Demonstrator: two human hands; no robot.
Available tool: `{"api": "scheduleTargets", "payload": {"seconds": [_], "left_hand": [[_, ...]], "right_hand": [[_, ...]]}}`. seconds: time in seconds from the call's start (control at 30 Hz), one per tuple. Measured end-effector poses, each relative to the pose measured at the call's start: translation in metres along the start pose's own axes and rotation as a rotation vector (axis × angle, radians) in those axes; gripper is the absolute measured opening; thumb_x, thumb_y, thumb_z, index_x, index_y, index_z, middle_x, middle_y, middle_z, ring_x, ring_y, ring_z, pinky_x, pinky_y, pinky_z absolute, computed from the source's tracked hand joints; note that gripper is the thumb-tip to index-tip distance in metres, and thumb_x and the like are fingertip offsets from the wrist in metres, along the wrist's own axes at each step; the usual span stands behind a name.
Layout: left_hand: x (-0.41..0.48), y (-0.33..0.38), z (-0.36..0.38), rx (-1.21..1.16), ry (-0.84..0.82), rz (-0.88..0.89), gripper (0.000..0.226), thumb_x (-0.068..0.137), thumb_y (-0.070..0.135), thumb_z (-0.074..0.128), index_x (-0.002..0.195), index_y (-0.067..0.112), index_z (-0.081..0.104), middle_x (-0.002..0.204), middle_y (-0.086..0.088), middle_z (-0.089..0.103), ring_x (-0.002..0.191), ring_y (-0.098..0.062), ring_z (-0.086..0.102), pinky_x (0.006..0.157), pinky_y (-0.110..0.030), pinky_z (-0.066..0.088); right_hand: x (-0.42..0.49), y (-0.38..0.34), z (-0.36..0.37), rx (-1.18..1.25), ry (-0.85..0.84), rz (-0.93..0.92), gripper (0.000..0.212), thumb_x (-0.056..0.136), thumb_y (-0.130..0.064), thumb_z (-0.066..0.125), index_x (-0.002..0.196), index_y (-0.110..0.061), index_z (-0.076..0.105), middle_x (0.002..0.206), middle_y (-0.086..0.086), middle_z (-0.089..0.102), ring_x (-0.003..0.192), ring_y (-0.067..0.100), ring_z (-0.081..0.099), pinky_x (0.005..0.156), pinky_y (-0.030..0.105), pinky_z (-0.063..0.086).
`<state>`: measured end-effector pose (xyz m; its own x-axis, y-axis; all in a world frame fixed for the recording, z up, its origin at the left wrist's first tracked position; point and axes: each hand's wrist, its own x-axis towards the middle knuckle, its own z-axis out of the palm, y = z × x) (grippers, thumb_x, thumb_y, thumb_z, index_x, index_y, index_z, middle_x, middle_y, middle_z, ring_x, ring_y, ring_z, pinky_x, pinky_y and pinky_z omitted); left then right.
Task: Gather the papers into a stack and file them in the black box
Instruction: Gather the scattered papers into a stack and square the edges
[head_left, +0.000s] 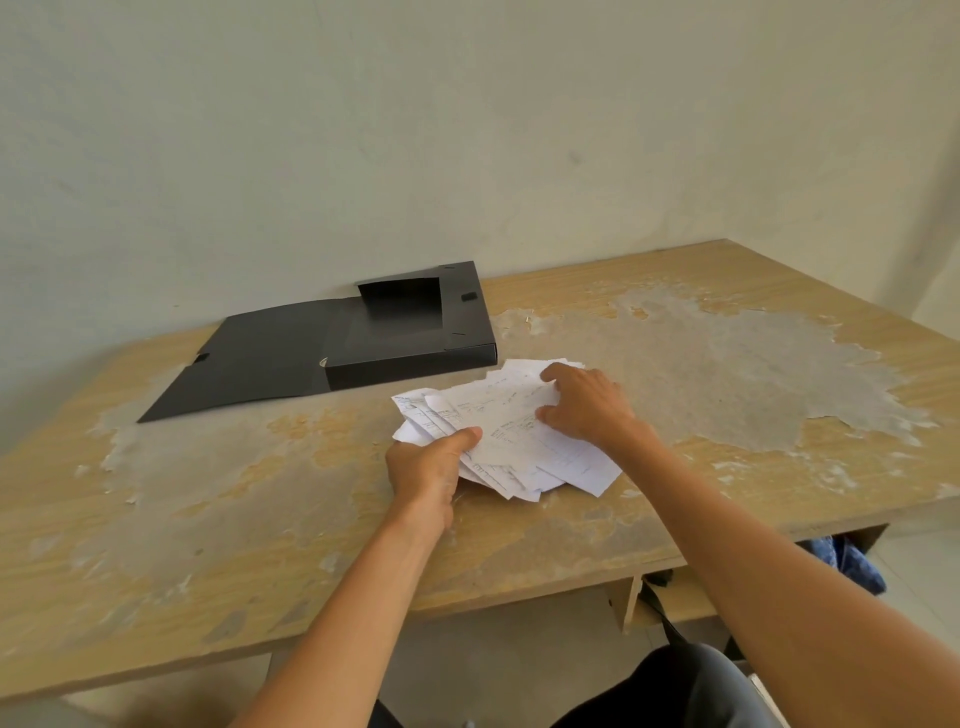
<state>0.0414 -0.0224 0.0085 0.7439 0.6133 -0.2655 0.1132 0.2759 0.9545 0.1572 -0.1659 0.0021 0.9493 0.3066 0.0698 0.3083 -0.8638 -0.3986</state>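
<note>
Several white printed papers (506, 421) lie fanned in a loose, uneven pile in the middle of the table. My left hand (428, 470) grips the pile's near left edge, thumb on top. My right hand (584, 405) rests on the pile's right side with fingers curled over the top sheets. The black box (415, 345) lies open just behind and left of the papers, its lid flap spread flat to the left. The box looks empty inside.
The wooden table (208, 519) has a worn, peeling top and stands against a pale wall. Its front edge runs just under my forearms. Blue cloth (852, 561) shows under the table at the right.
</note>
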Motion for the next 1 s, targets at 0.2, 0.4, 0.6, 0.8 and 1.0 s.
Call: {"api": "scheduleTargets", "payload": {"seconds": [0.2,0.4,0.6,0.8,1.0], "left_hand": [[-0.002,-0.002,0.001,0.023,-0.026,0.016,0.027,0.068,-0.007,0.078,0.080,0.015,0.067,0.079,-0.001,0.072,0.064,-0.011,0.069,0.043,-0.019,0.052],[-0.003,-0.002,0.002,0.037,-0.065,0.031,0.031,0.065,-0.006,0.080,0.082,0.017,0.067,0.076,0.004,0.071,0.062,-0.007,0.068,0.042,-0.019,0.051],[-0.001,-0.004,0.002,0.042,-0.065,0.044,0.033,0.064,-0.006,0.081,0.080,0.019,0.066,0.075,0.005,0.070,0.062,-0.008,0.068,0.042,-0.020,0.051],[0.000,-0.005,0.006,0.027,-0.093,0.037,0.032,0.063,-0.004,0.082,0.080,0.019,0.066,0.075,0.003,0.071,0.065,-0.013,0.069,0.045,-0.025,0.054],[0.003,-0.005,0.005,-0.041,-0.116,0.035,0.030,0.063,-0.008,0.079,0.082,0.013,0.069,0.082,-0.006,0.074,0.077,-0.025,0.071,0.061,-0.038,0.058]], "right_hand": [[-0.008,0.003,0.006,-0.101,0.099,0.110,0.049,0.091,-0.037,0.048,0.134,-0.014,0.039,0.124,0.009,0.059,0.119,0.031,0.047,0.101,0.048,0.033],[-0.014,-0.005,0.020,0.040,0.171,-0.019,0.042,0.093,-0.035,0.046,0.131,-0.018,0.043,0.125,0.006,0.061,0.117,0.027,0.050,0.098,0.041,0.033],[-0.014,-0.005,0.026,0.104,0.172,-0.018,0.042,0.092,-0.036,0.044,0.132,-0.020,0.042,0.122,0.005,0.063,0.120,0.027,0.049,0.103,0.043,0.029],[-0.015,-0.003,0.025,0.168,0.121,-0.099,0.040,0.091,-0.039,0.047,0.129,-0.024,0.046,0.126,-0.003,0.061,0.117,0.022,0.052,0.104,0.042,0.030],[-0.018,-0.004,0.018,0.585,0.147,-0.077,0.071,0.081,-0.043,0.066,0.139,-0.022,0.030,0.140,0.006,0.045,0.123,0.024,0.049,0.099,0.045,0.045]]}}
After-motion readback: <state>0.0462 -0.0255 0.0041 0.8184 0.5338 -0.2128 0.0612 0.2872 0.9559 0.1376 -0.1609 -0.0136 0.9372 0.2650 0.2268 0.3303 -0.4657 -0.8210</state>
